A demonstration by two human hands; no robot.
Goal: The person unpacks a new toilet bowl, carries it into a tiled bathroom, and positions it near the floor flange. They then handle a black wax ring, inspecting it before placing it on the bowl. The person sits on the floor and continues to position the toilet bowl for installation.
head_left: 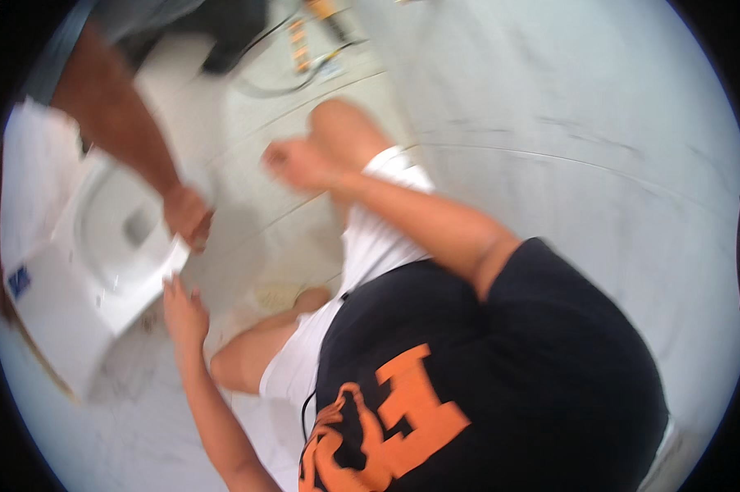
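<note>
A white toilet (99, 305) stands at the left, its oval bowl open toward me. My left hand (185, 310) is at the near edge of its rim, fingers stretched and slightly apart; whether they touch the edge is hard to tell. My right hand (298, 164) hovers beside my bare knee, blurred, its fingers curled in; anything inside them is hidden. Another person's hand (188, 215) reaches down from the upper left and closes on the toilet's corner, a little beyond my left hand.
An orange power strip (298, 47) lies on the tiled floor (292, 238) at the top, with a dark cable (275, 92) looping beside it. An orange and black tool (329, 18) lies close by. A pale marbled wall (566, 123) rises along the right.
</note>
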